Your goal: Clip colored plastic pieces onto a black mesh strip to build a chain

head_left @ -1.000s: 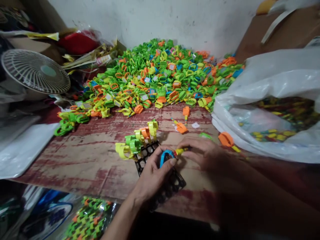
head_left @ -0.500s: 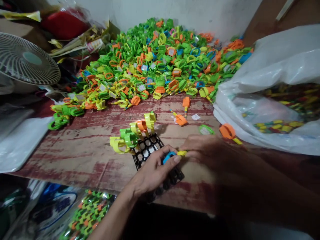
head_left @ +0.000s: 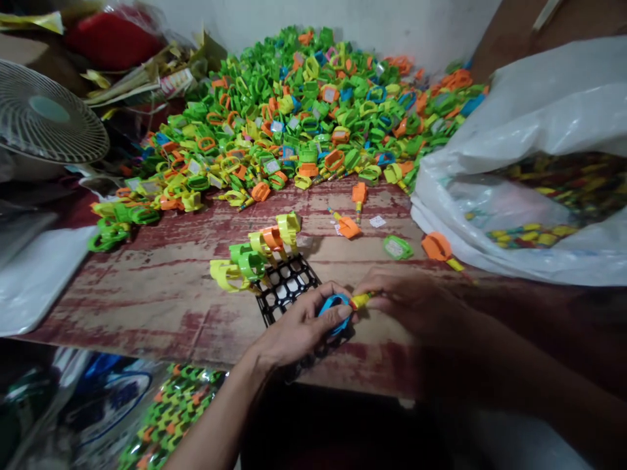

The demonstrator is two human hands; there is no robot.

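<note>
My left hand (head_left: 298, 326) pinches a small blue plastic ring-shaped piece (head_left: 334, 307) over a black grid tray (head_left: 287, 287). My right hand (head_left: 411, 297) grips a short yellow stick (head_left: 361, 300) that meets the blue piece. At the tray's far end stand several yellow, green and orange pieces (head_left: 255, 251) in a row. Both hands are closed on their parts, fingertips nearly touching.
A big heap of green, orange, yellow and blue pieces (head_left: 313, 111) fills the back of the worn red table (head_left: 161, 294). A white plastic bag (head_left: 529, 156) of coloured parts lies at right, a fan (head_left: 46, 121) at left. Loose orange pieces (head_left: 349, 226) lie between.
The view has shifted downward a little. My hands stay together over the tray, working the yellow stick against the blue piece; the blue piece has turned slightly.
</note>
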